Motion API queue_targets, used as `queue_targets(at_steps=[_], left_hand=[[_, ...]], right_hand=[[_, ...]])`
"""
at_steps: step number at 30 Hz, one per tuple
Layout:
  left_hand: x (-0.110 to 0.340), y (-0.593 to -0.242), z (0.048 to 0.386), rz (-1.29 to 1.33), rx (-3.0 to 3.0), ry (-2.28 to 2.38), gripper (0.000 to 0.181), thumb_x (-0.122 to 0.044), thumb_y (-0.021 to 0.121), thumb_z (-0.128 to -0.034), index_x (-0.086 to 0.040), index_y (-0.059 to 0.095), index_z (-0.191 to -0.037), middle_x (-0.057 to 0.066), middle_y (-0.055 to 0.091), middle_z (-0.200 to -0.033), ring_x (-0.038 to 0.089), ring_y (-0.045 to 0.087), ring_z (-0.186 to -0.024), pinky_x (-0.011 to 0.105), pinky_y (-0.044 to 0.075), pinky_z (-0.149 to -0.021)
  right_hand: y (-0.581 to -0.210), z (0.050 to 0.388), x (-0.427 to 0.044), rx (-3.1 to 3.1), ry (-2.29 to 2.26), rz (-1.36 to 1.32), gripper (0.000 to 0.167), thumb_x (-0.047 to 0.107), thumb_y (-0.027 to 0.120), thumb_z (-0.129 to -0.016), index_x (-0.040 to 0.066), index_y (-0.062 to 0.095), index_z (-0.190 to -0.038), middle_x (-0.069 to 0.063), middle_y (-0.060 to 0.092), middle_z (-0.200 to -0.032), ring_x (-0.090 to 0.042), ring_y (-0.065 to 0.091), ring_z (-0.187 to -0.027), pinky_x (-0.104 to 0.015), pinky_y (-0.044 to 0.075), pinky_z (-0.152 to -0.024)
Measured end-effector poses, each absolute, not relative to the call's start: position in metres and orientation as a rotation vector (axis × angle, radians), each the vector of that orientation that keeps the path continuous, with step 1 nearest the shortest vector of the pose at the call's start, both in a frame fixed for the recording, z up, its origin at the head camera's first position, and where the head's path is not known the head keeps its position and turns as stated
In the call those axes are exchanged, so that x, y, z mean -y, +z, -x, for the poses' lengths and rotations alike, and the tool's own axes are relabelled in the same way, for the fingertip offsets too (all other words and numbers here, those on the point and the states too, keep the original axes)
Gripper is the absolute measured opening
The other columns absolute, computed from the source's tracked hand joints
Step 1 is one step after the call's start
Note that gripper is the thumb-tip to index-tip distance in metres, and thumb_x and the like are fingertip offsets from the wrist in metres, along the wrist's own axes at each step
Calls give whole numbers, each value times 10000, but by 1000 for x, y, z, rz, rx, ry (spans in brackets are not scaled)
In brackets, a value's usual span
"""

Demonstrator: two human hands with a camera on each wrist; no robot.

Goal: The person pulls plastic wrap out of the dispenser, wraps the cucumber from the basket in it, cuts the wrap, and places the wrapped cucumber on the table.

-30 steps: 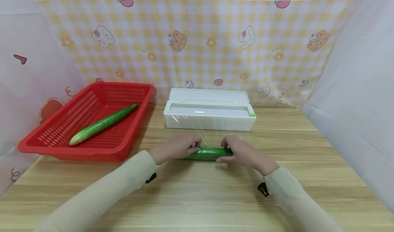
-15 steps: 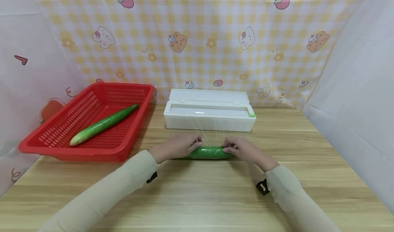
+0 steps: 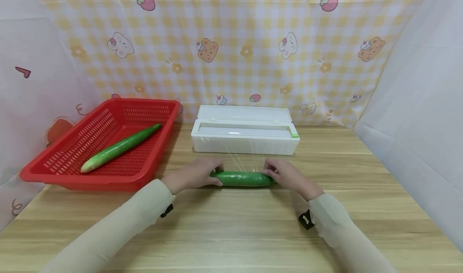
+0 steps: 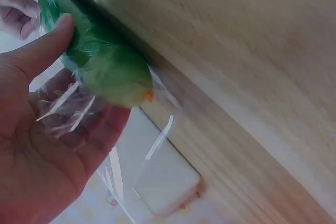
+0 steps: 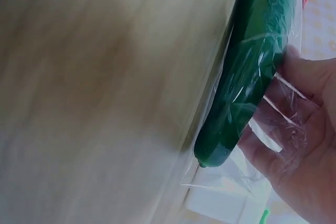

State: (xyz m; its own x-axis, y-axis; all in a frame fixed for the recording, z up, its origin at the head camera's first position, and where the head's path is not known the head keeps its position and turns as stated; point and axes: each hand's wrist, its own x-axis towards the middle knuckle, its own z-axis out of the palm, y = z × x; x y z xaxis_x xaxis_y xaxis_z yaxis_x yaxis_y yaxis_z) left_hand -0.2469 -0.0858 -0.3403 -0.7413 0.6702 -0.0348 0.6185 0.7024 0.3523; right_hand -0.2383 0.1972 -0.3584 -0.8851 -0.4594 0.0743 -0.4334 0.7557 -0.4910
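A green cucumber (image 3: pixel 241 179) wrapped in clear plastic film lies crosswise on the table, held between two hands. My left hand (image 3: pixel 198 173) grips its left end; in the left wrist view the thumb (image 4: pixel 55 38) presses on the wrapped cucumber (image 4: pixel 100 56), while the fingers curve behind it under loose film. At the right end my right hand (image 3: pixel 287 177) holds it, thumb against the near side of the cucumber (image 5: pixel 247 72) and fingers behind, with crumpled film (image 5: pixel 291 124) over them. Film stretches from the cucumber back to a white cling film box (image 3: pixel 246 144).
The box's lid (image 3: pixel 244 113) stands raised, and a green piece (image 3: pixel 294 135) sits at its right end. A red plastic basket (image 3: pixel 103 181) on the left holds another cucumber (image 3: pixel 121 147). Behind the wooden table (image 3: pixel 231 232) hangs a checked cloth (image 3: pixel 231 27).
My left hand has slid left along the cucumber to its end, uncovering more of it. The right hand's thumb has come up from the table side onto the cucumber.
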Motion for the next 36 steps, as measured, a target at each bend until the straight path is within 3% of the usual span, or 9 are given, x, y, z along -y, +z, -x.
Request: queue_targets(at_steps=[5,11,18,22,27,31,36], left_hand=[[93,-342,255,-956,-2697,713,125,-233,685,-843,-153,592,-861,-59,574,-788,112,513,-761,259,454,-706],[93,-344,263,-867,-2724,792,140,-215,635,-884,-135,601,-773,-25,530,-690,131,480,-699,257,410,-641],[87,-340,265,-648,-2696,883,63,-144,617,-887,-86,605,-864,24,591,-803,158,521,-779,277,450,-697],[83,-339,267,-641,-2689,908,120,-92,616,-873,-42,596,-981,53,624,-895,172,560,-841,308,484,-763],[82,-347,266,-756,-2737,855,77,-50,632,-847,-36,601,-916,45,620,-824,152,561,-779,290,478,-711],[82,-357,262,-848,-2771,792,62,-51,657,-826,-78,602,-839,-1,606,-761,113,539,-715,258,457,-649],[79,-362,258,-889,-2803,733,73,-50,659,-816,-97,605,-833,-22,602,-752,102,530,-702,255,456,-647]], right_hand=[[-359,240,-197,-2893,-813,663,93,144,556,-926,76,589,-871,4,551,-736,-101,459,-666,-245,408,-610],[-359,243,-199,-2904,-814,653,102,128,558,-924,66,585,-849,-1,533,-716,-100,439,-644,-239,390,-585],[-358,244,-199,-2961,-758,647,104,133,575,-916,49,588,-856,-11,553,-729,-113,472,-658,-255,414,-597],[-352,244,-198,-3024,-741,670,72,81,595,-891,26,598,-937,-61,612,-861,-165,558,-781,-314,486,-700],[-338,232,-191,-3076,-706,859,142,-54,566,-803,53,642,-857,-45,622,-881,-174,571,-830,-313,503,-745],[-332,211,-182,-2986,-489,1043,104,86,653,-814,94,673,-915,14,606,-900,-98,549,-802,-260,496,-712],[-337,196,-173,-2987,-162,1159,494,330,781,-724,76,602,-1109,-20,537,-1029,-149,504,-934,-331,481,-834]])
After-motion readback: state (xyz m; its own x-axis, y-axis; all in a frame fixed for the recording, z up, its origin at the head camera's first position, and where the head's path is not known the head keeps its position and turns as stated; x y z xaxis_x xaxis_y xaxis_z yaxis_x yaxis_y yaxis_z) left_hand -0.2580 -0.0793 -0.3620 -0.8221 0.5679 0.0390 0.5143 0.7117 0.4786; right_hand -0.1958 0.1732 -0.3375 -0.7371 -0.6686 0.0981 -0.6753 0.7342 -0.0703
